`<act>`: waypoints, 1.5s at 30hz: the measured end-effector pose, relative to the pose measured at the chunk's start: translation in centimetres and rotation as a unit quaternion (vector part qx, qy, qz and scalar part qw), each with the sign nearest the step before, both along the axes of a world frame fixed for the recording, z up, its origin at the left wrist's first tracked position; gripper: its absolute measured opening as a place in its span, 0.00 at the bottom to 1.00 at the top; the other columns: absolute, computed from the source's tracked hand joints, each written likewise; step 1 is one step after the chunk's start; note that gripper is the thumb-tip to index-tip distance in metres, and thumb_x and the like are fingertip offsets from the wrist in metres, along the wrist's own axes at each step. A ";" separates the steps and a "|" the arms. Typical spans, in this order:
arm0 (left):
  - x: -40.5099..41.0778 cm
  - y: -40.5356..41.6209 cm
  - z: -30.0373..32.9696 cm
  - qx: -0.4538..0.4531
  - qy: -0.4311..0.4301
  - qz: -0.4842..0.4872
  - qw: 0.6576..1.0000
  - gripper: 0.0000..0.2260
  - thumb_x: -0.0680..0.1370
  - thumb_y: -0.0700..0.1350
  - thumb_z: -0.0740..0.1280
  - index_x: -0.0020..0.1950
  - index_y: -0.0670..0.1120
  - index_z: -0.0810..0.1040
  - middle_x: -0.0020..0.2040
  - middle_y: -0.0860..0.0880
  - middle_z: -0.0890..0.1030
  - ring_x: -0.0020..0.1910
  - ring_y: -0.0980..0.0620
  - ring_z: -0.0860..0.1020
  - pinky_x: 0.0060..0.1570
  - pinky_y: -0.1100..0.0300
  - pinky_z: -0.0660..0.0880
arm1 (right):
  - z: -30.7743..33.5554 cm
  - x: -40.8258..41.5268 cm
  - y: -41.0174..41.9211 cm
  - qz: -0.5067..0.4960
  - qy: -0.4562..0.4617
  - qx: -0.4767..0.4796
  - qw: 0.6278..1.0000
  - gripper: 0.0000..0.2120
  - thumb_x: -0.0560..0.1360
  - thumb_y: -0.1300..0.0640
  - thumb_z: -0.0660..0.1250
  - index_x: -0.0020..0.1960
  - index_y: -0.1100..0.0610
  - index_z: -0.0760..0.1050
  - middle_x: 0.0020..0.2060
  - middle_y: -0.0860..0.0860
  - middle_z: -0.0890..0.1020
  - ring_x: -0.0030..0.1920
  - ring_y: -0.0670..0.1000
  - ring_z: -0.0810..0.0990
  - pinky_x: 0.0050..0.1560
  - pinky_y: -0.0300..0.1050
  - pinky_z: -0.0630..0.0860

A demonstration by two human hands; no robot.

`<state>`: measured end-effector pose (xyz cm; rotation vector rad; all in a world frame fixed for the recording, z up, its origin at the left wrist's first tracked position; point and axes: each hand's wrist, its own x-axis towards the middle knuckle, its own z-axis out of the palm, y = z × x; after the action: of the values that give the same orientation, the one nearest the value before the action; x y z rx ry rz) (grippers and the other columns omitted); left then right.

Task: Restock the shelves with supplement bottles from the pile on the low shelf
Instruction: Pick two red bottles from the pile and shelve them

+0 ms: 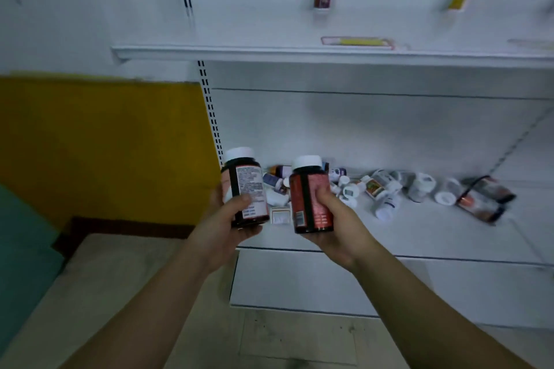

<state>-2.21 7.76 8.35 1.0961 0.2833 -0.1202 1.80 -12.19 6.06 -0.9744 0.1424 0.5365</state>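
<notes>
Left grip (230, 219) and right grip (335, 219) each around an upright white-capped dark bottle (248, 189).

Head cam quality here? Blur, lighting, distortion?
Head view: dim, cool light throughout; motion blur smears the pile and the upper shelf with its tags; wide-angle bend curves the shelf edges; bottles in left hand and right hand are sharpest, label text still unreadable.

No legible text

Print on the left bottle (247, 189), right bottle (311, 198) and shelf-edge tag (356, 41) is too blurred to read.
</notes>
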 end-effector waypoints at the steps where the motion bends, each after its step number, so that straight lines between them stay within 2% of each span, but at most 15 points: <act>1: -1.1 -0.4 1.0 0.004 -0.008 -0.009 1.000 0.29 0.66 0.46 0.68 0.67 0.51 0.68 0.57 0.42 0.80 0.52 0.42 0.80 0.42 0.49 0.77 | 0.9 -1.6 -0.6 -0.009 -0.011 0.003 1.000 0.26 0.68 0.47 0.67 0.63 0.54 0.72 0.55 0.57 0.83 0.54 0.56 0.82 0.46 0.52 0.80; 4: -3.7 -1.9 4.0 -0.030 -0.030 -0.064 0.997 0.26 0.70 0.53 0.64 0.67 0.48 0.70 0.56 0.41 0.81 0.52 0.39 0.81 0.42 0.45 0.79 | 4.0 -5.6 -2.5 -0.044 -0.037 0.022 0.998 0.23 0.72 0.49 0.63 0.64 0.57 0.72 0.54 0.59 0.82 0.54 0.58 0.82 0.49 0.55 0.79; 7: -5.7 -3.7 6.9 -0.071 -0.058 -0.099 0.991 0.24 0.69 0.47 0.63 0.64 0.45 0.72 0.56 0.40 0.81 0.53 0.39 0.80 0.43 0.45 0.79 | 7.2 -8.8 -4.4 -0.057 -0.068 0.045 0.995 0.23 0.76 0.43 0.60 0.64 0.56 0.75 0.56 0.60 0.81 0.55 0.58 0.81 0.54 0.58 0.77; 9: -6.9 -5.2 8.6 -0.049 -0.100 -0.120 0.987 0.25 0.68 0.43 0.66 0.65 0.42 0.71 0.56 0.39 0.81 0.54 0.39 0.80 0.46 0.45 0.79 | 9.0 -10.5 -5.9 -0.064 -0.111 0.039 0.991 0.26 0.70 0.41 0.66 0.63 0.55 0.75 0.54 0.58 0.82 0.52 0.56 0.82 0.49 0.55 0.79; 12: -8.5 -8.0 11.0 0.013 -0.163 -0.139 0.977 0.26 0.66 0.40 0.69 0.64 0.45 0.71 0.55 0.41 0.81 0.53 0.41 0.80 0.47 0.48 0.79 | 11.5 -12.1 -8.6 -0.087 -0.180 0.035 0.979 0.26 0.68 0.47 0.68 0.63 0.57 0.72 0.47 0.57 0.83 0.45 0.55 0.83 0.40 0.51 0.80; 15: -9.6 -11.6 13.3 0.088 -0.206 -0.126 0.967 0.26 0.68 0.36 0.71 0.63 0.52 0.69 0.56 0.44 0.80 0.53 0.45 0.80 0.49 0.51 0.78 | 13.9 -12.9 -12.3 -0.108 -0.198 0.052 0.973 0.31 0.69 0.46 0.64 0.66 0.63 0.69 0.47 0.61 0.81 0.44 0.58 0.82 0.41 0.51 0.79; 17: -10.3 -14.5 14.6 0.089 -0.221 -0.135 0.962 0.25 0.71 0.33 0.67 0.64 0.52 0.67 0.56 0.45 0.79 0.52 0.47 0.80 0.48 0.53 0.78 | 15.5 -13.5 -15.1 -0.106 -0.207 0.063 0.970 0.34 0.67 0.44 0.65 0.66 0.64 0.69 0.46 0.61 0.81 0.42 0.58 0.81 0.40 0.51 0.78; 21: -11.4 -21.2 17.0 0.078 -0.238 -0.159 0.955 0.30 0.62 0.36 0.64 0.65 0.50 0.68 0.54 0.43 0.80 0.49 0.45 0.80 0.48 0.51 0.78 | 18.3 -14.7 -21.6 -0.117 -0.227 0.069 0.964 0.36 0.61 0.41 0.73 0.62 0.62 0.73 0.42 0.59 0.82 0.39 0.55 0.82 0.38 0.48 0.79; 24: -11.9 -26.1 18.1 0.095 -0.269 -0.146 0.947 0.29 0.69 0.33 0.67 0.68 0.50 0.67 0.55 0.43 0.81 0.52 0.44 0.81 0.49 0.51 0.79 | 20.2 -15.3 -26.4 -0.150 -0.237 0.057 0.958 0.27 0.65 0.48 0.68 0.60 0.61 0.72 0.41 0.57 0.83 0.39 0.54 0.83 0.37 0.48 0.79; 27: -12.3 -30.2 18.7 0.090 -0.291 -0.138 0.942 0.33 0.65 0.35 0.71 0.67 0.53 0.67 0.53 0.46 0.82 0.51 0.45 0.82 0.46 0.51 0.79 | 21.4 -15.6 -30.6 -0.163 -0.230 0.052 0.958 0.22 0.66 0.49 0.66 0.55 0.59 0.75 0.45 0.56 0.84 0.42 0.53 0.84 0.45 0.52 0.78; 33: -12.5 -35.6 19.7 0.077 -0.319 -0.109 0.938 0.38 0.63 0.38 0.71 0.70 0.56 0.64 0.57 0.46 0.80 0.53 0.45 0.81 0.51 0.43 0.77 | 22.3 -15.9 -36.0 -0.151 -0.200 0.047 0.967 0.25 0.74 0.46 0.57 0.63 0.61 0.74 0.48 0.62 0.82 0.43 0.61 0.82 0.39 0.53 0.78; 36: -11.8 -37.2 20.0 0.088 -0.327 -0.116 0.934 0.39 0.63 0.38 0.72 0.71 0.56 0.63 0.56 0.47 0.81 0.53 0.46 0.81 0.52 0.44 0.78 | 22.4 -15.6 -37.3 -0.141 -0.233 0.032 0.962 0.29 0.68 0.40 0.66 0.60 0.59 0.76 0.45 0.59 0.83 0.41 0.59 0.83 0.37 0.51 0.79; 38: -10.7 -38.0 20.0 0.095 -0.334 -0.126 0.929 0.38 0.64 0.38 0.71 0.70 0.58 0.64 0.53 0.50 0.82 0.52 0.47 0.81 0.50 0.47 0.79 | 22.4 -15.0 -38.0 -0.148 -0.267 0.006 0.952 0.30 0.63 0.46 0.68 0.62 0.59 0.73 0.42 0.57 0.84 0.40 0.57 0.84 0.37 0.49 0.80; 41: -8.5 -39.4 20.0 0.085 -0.340 -0.147 0.925 0.36 0.64 0.38 0.71 0.68 0.60 0.65 0.53 0.50 0.83 0.53 0.47 0.81 0.46 0.54 0.79 | 22.6 -13.5 -39.2 -0.172 -0.320 -0.033 0.931 0.30 0.64 0.53 0.69 0.65 0.59 0.70 0.46 0.58 0.82 0.44 0.57 0.82 0.40 0.50 0.80; 45: -4.8 -42.0 19.9 0.036 -0.333 -0.199 0.921 0.33 0.63 0.38 0.72 0.65 0.57 0.69 0.53 0.48 0.83 0.51 0.47 0.82 0.45 0.53 0.79 | 23.2 -11.7 -41.7 -0.215 -0.326 -0.067 0.918 0.28 0.62 0.52 0.73 0.60 0.54 0.73 0.48 0.56 0.83 0.47 0.56 0.84 0.43 0.53 0.80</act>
<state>-7.00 -34.21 28.27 1.1919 -0.5551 -0.0917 -9.94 -53.85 29.22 -1.1677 -0.2084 -0.2205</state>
